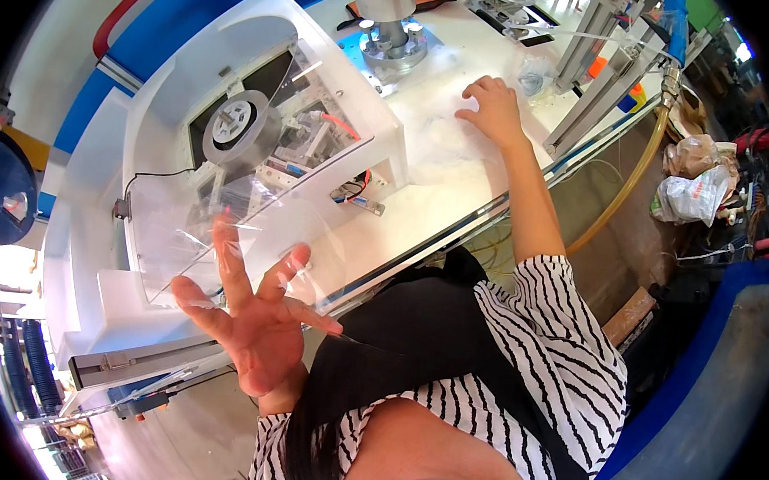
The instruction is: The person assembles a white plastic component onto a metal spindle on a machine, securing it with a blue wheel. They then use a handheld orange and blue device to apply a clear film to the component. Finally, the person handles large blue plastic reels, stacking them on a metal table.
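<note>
My left hand [262, 334] is raised at the near left, palm up, its fingers spread wide. Thin clear plastic film [314, 258] clings around its fingertips and stretches beside them; whether it is a bag or a loose sheet I cannot tell. My right hand [494, 114] reaches far over the white worktop [371, 244], thumb and forefinger apart. Beneath and beside that hand lies a crumpled heap of clear plastic [446, 139]. Whether its fingertips touch the plastic is unclear.
A white machine housing with a clear cover holds a reel [234, 123] at left. Behind stands a round metal fixture [393, 45]. Metal posts [596, 95] and a yellowish hose [626, 196] rise at right. White and brown bags [696, 191] lie beyond the worktop's edge.
</note>
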`<state>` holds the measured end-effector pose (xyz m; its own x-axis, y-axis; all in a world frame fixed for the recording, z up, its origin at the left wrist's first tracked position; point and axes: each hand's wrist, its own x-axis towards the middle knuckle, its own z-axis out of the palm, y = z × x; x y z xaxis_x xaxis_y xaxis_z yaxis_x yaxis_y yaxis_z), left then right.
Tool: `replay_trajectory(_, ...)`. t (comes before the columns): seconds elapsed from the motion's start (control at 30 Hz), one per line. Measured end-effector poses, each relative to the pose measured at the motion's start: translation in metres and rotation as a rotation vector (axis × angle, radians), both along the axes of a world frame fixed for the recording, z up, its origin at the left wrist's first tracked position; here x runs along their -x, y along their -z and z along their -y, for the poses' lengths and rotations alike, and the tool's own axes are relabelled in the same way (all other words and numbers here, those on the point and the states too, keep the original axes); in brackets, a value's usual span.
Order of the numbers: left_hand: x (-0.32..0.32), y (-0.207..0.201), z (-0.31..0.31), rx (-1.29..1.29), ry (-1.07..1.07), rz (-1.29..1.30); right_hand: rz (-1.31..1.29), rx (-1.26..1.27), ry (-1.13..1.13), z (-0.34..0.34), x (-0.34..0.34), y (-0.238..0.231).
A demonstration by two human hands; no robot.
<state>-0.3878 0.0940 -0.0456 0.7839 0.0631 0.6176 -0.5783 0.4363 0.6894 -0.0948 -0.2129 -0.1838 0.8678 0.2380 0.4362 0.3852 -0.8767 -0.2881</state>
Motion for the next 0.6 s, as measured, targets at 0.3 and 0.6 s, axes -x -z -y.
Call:
replay_trajectory(0.3, -0.003, -0.002, 0.003, -0.039, -0.001, 0.008, -0.270, -0.331, 0.011, 0.010, -0.013, 0.022)
replay_trajectory(0.6, -0.009, 0.000, 0.001, -0.017, 0.021, 0.002, -0.396, -0.297, 0.053, 0.016, -0.016, 0.016)
